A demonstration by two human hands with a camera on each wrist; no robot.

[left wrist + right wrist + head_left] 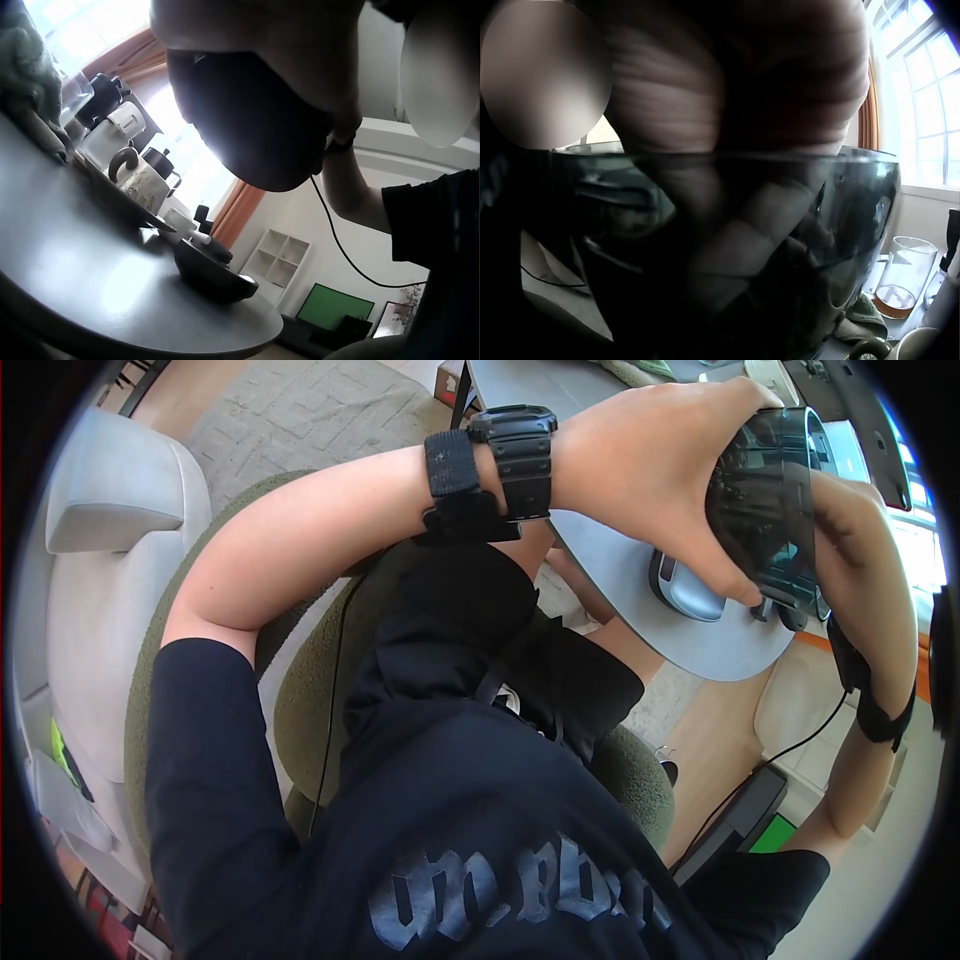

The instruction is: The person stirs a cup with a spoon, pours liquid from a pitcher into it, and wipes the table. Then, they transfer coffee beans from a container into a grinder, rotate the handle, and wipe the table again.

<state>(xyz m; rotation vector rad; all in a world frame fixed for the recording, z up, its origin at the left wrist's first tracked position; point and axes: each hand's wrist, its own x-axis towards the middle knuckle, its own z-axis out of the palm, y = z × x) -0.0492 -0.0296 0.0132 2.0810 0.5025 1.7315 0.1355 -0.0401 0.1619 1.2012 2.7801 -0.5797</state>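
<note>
My left hand (660,470) grips a dark see-through container (765,510) from outside, its thumb and fingers spread around the wall. The container is tilted, with its round rim facing my right arm. Up against that rim is my right hand (850,525), with fingers reaching inside. Through the smoky wall in the right wrist view, those fingers (735,247) show dim and blurred below the rim (780,157); whether they hold anything is unclear. The left wrist view has the container (251,124) as a dark shape under a hand.
A grey table (700,645) bears a silver-topped rounded object (690,590) below the container. A mug (142,184), jugs and a glass pitcher (905,281) with brown liquid stand near a cloth (862,322). A screen (870,430) is at upper right, and a cable (800,745) hangs from my right wrist.
</note>
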